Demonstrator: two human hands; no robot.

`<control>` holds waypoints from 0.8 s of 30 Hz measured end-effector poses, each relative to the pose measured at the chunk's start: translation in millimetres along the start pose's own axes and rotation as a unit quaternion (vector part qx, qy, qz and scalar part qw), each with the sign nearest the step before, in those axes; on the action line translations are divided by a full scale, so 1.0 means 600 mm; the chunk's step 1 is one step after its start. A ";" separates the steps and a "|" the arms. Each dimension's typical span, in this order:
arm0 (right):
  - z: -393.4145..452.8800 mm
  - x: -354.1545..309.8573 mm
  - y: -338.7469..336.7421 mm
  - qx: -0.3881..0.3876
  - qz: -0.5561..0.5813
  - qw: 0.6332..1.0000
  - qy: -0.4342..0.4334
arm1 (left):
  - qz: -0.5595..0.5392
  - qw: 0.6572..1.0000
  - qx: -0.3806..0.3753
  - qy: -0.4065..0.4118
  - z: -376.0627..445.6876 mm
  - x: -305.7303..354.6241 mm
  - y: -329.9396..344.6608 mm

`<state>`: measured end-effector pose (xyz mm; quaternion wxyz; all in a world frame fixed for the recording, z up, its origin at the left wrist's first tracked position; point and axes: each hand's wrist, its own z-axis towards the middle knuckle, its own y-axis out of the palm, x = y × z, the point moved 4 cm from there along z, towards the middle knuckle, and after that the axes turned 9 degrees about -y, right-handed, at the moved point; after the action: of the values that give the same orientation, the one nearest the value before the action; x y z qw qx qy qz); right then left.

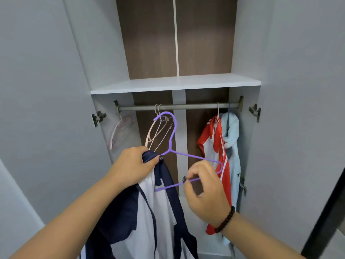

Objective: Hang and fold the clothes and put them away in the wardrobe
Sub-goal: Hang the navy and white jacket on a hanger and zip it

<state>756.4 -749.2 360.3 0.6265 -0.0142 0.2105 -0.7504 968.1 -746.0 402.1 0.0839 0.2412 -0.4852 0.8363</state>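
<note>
- In the head view, the left hand point(133, 165) is gripping the dark collar part of a navy and white jacket point(141, 217), with its fingers curled round the cloth, in front of the open wardrobe point(248, 53)
- The right hand point(203, 191), which is wearing a dark beaded bracelet point(225, 219) on the wrist, is pinching the lower bar of a purple hanger point(188, 156) between thumb and fingertips
- The purple hanger is being held tilted in the air below the rail point(186, 106), with its hook pointing up near the rail but not lying on it; its left shoulder is going into the jacket by the left hand
- The jacket is hanging down from the left hand toward the bottom edge of the picture
- Near the right end of the rail, a red and white shirt point(214, 146) is hanging, and a light blue garment point(232, 139) is hanging just beside it, close to the right wall of the wardrobe
- Toward the left half of the rail, two pale empty hangers point(158, 133) are hanging together, and one pink hanger point(121, 131) is hanging at the left end
- A white shelf point(175, 84) is lying across the wardrobe just above the rail
</note>
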 end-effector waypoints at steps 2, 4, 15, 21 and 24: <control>-0.019 -0.018 0.025 -0.056 -0.001 0.995 -0.084 | -0.010 1.000 0.024 0.005 0.015 0.002 -0.024; -0.035 -0.008 0.057 -0.105 -0.002 0.992 -0.071 | -0.017 0.999 0.045 0.025 0.024 0.008 -0.053; -0.060 0.087 0.259 -0.317 0.073 0.912 0.250 | -0.070 0.990 0.096 0.075 0.003 -0.005 -0.181; -0.046 0.109 0.305 -0.306 0.066 0.904 0.292 | -0.093 0.992 0.086 0.000 -0.004 -0.106 -0.224; -0.038 0.147 0.288 -0.305 -0.057 0.910 0.277 | -0.093 0.992 0.072 -0.036 -0.015 -0.169 -0.236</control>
<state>892.5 -847.6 260.2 0.4649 -0.0081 0.5927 -0.6577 1106.7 -655.9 458.4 0.1269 0.3205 -0.4018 0.8484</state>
